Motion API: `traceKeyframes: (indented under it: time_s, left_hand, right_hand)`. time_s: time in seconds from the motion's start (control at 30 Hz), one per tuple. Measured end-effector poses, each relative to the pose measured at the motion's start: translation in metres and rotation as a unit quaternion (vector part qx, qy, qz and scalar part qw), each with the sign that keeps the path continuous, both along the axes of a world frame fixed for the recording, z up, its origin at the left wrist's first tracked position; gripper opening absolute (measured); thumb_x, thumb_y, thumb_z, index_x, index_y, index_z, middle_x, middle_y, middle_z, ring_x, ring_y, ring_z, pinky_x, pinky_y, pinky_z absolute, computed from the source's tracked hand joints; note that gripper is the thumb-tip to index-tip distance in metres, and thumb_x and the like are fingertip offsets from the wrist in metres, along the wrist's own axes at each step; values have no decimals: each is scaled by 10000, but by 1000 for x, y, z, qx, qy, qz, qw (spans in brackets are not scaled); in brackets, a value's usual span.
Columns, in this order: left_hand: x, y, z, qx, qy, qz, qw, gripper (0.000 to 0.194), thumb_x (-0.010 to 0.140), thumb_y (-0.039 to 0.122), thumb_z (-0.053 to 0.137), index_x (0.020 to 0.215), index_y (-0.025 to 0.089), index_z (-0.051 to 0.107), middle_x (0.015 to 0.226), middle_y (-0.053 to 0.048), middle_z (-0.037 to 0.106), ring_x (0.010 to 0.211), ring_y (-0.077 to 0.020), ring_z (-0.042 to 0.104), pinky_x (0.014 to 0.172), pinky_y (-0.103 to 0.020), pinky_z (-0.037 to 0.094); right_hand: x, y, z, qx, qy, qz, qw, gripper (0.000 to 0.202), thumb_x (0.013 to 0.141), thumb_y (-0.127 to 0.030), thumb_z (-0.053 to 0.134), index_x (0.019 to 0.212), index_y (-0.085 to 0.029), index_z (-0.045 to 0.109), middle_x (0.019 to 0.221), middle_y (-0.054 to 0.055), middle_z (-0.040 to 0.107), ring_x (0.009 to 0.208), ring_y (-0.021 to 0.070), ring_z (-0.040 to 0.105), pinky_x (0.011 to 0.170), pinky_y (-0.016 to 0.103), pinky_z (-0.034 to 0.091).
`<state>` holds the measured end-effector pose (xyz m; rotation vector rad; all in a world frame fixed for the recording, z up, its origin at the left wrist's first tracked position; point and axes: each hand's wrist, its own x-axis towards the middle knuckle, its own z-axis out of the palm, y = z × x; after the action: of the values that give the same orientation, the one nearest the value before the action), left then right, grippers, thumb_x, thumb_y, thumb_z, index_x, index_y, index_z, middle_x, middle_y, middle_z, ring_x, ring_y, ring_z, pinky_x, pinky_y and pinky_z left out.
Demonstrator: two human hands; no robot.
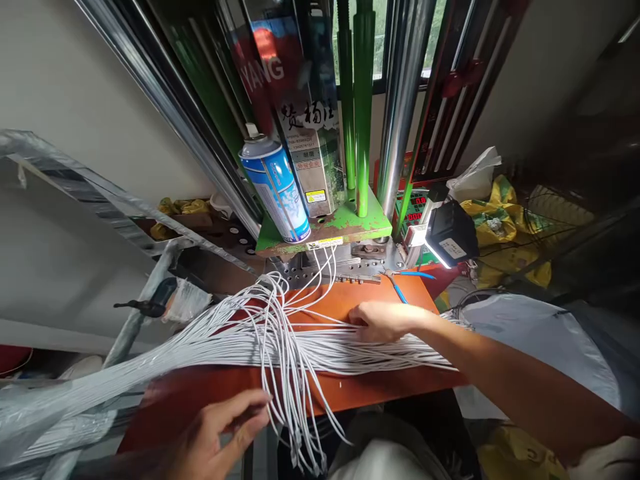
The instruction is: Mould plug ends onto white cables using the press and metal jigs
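Observation:
A thick bundle of thin white cables [220, 347] runs across the orange-red work surface, with a looped bunch of cable ends [293, 400] hanging over its front edge. My left hand [225, 427] is beside those hanging ends at the lower left, thumb and forefinger apart, fingertips close to the outer strands. My right hand [383, 321] lies over the right part of the bundle, its fingers curled in on white cable; the fingertips are partly hidden. Several white cables [325, 260] lead up from the pile to the metal fixture under the green press plate [350, 223].
A blue spray can [277, 190] stands on the press plate. Blue-handled pliers [400, 287] lie behind my right hand. A lit work lamp [450, 233] is at the right. A wrapped metal frame [145, 300] stands left. Yellow bags [500, 220] sit at the right rear.

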<state>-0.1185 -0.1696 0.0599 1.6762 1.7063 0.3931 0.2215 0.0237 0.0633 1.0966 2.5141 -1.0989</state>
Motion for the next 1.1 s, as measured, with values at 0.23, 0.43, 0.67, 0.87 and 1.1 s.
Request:
traceKeyframes:
  time_s: [0.23,0.43,0.67,0.87,1.1]
  left_hand:
    - [118,121,27,308,-5,-206,929,478,1011,341,612,1466,205,558,1396,-144,660,1326,-293,598,1147,-438,461]
    - [162,131,14,-17,-190,-278,941,363,1049,460,529,931,172,714,737,-10,627,660,-138,555,627,-257,420]
    - [154,119,-18,-206,-373,-85,901,539,953,671,579,745,175,555,556,48,471,427,-55,259,417,-233,145]
    - [144,106,-15,-248,-357,-56,899,499,863,640,720,824,174,546,616,51,519,452,-43,326,434,-194,180]
    - [129,94,-25,-127,-278,-16,952,323,971,495,620,926,178,578,809,-30,667,666,-140,625,637,-257,489]
  right_hand:
    - [28,4,31,-251,203,-64,944,368,988,-535,598,939,-170,592,693,-18,621,526,91,539,506,198,439]
    - [82,-32,57,-150,175,-86,969,228,978,-347,596,953,-142,694,650,-37,570,546,84,462,511,203,333]
    - [113,-48,46,-12,130,-141,981,380,999,-314,524,648,-191,442,629,-45,434,609,105,387,578,273,258]
    - [137,-47,53,47,83,-145,985,428,1015,-346,521,645,-196,365,634,-42,445,604,113,371,583,305,216]
    - [167,-75,73,84,38,-117,989,431,1061,-480,498,723,-229,589,696,11,600,677,165,555,629,314,394]
